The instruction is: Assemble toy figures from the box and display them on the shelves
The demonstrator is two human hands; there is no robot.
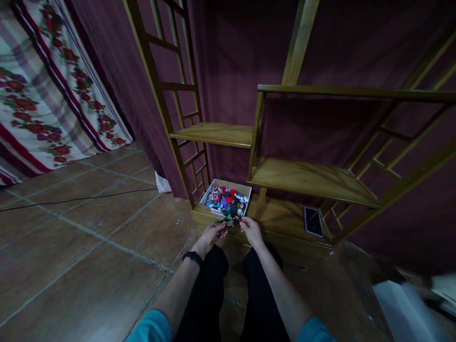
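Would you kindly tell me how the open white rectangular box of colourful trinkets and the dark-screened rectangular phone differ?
The white box is larger and has raised walls, while the phone is smaller and flat. The box holds red, blue and dark trinkets; the phone shows a dark screen with a pale edge. The box sits left, the phone toward the right. Both rest on the low wooden shelf.

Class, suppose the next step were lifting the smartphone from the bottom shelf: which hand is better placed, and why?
The right hand, probably: it is nearer the smartphone, which lies to its right. The left hand is farther off, holding small dark items.
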